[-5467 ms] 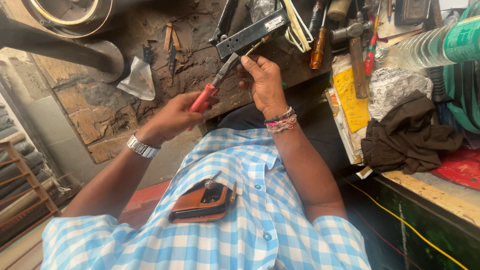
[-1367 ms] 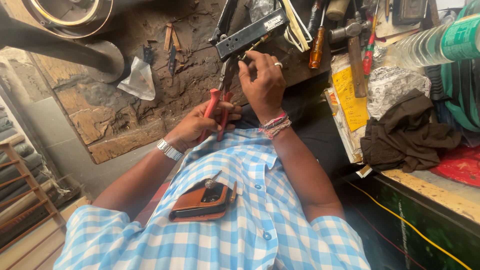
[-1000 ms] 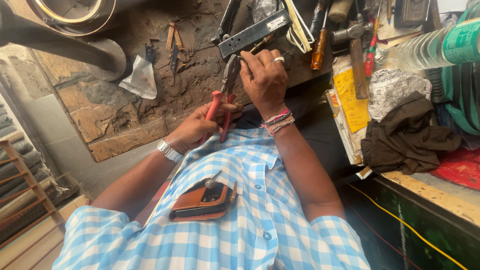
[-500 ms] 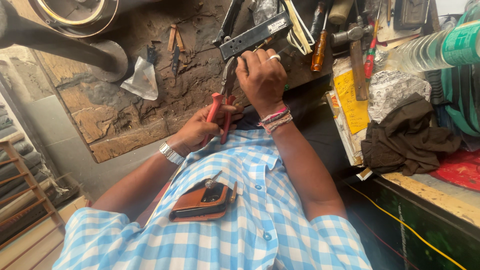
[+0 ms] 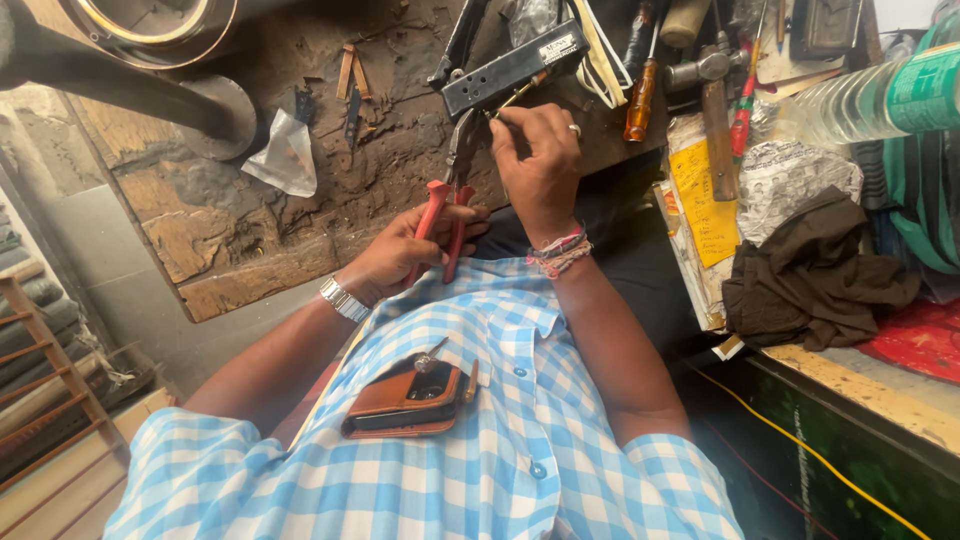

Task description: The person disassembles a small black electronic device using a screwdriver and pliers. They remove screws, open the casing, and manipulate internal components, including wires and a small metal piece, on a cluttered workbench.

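Observation:
My left hand [image 5: 405,250], with a metal watch on the wrist, is closed around the red handles of a pair of pliers [image 5: 447,195]. The jaws point up toward a black metal bar [image 5: 510,68] lying on the worn wooden bench [image 5: 250,230]. My right hand [image 5: 540,165], wearing a ring and thread bracelets, pinches a thin brass-coloured pin [image 5: 520,92] whose tip touches the lower edge of the bar. Pliers jaws and pin tip meet close together just under the bar.
Screwdrivers [image 5: 640,95], a hammer [image 5: 712,90], a plastic bottle [image 5: 860,100], yellow paper [image 5: 705,200] and a dark cloth [image 5: 815,280] crowd the right. A clear plastic scrap [image 5: 285,155] lies on the left. A phone in a brown case [image 5: 405,400] sits in my shirt pocket.
My left hand has drawn in from the left and swung the pliers from a slant to nearly upright, jaws under the bar. My right hand has stayed at the bar.

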